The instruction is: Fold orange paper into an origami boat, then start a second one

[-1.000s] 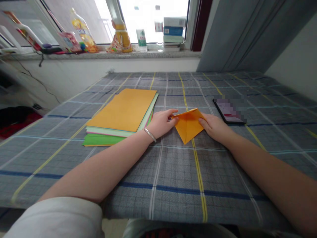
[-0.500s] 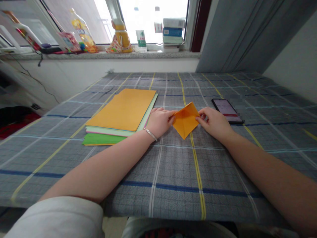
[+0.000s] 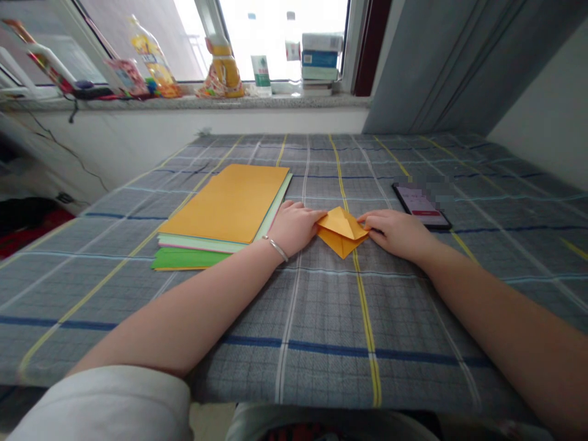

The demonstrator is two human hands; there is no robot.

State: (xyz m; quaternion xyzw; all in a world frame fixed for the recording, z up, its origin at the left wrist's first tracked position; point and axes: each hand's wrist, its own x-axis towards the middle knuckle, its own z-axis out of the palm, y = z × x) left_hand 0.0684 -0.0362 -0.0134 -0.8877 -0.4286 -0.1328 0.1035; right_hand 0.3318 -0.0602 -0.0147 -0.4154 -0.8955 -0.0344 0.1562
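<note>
An orange piece of folded paper [image 3: 342, 229] lies between my hands on the plaid tablecloth. Its upper flap is bent down toward me over a lower pointed part that shows a centre crease. My left hand [image 3: 298, 228], with a silver bangle at the wrist, pinches the paper's left corner. At the right corner, the fingers of my right hand [image 3: 390, 231] are closed on the paper's edge. Both sets of fingertips partly cover the corners.
Left of my hands is a stack of coloured paper [image 3: 229, 202], orange on top, with green sheets [image 3: 188, 259] sticking out below. A phone [image 3: 425, 211] lies beyond my right hand. Bottles, boxes [image 3: 320, 58] and a tube [image 3: 261, 72] stand on the windowsill.
The paper's top point has come down toward me, so the upper layer now forms a raised flap. My right hand has shifted slightly downward; my left hand stays at its corner.
</note>
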